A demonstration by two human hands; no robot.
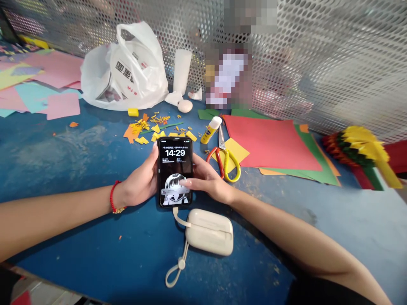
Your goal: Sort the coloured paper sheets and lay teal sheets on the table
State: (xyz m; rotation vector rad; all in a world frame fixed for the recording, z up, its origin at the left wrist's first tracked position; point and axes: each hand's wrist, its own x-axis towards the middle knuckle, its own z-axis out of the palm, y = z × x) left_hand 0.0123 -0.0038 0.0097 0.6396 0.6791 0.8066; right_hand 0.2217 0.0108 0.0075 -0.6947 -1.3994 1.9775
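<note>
A black-cased smartphone [174,169] is held upright between both hands, its lit lock screen reading 14:29 above a drawn figure. My left hand [141,182], with a red bracelet at the wrist, grips the phone's left edge. On the other side my right hand [211,182] holds the right edge, its thumb lying over the lower screen. The fingers behind the phone are hidden. A short cable joins the phone's bottom to a cream power bank [210,233], which lies on the blue table [95,254] with a looped strap.
Scissors [224,159] and a glue stick [210,130] lie beyond my right hand, beside red and green paper sheets [273,142]. Yellow paper scraps [155,131] are scattered behind the phone. A white plastic bag [127,72] stands farther back, against a perforated metal panel [190,25].
</note>
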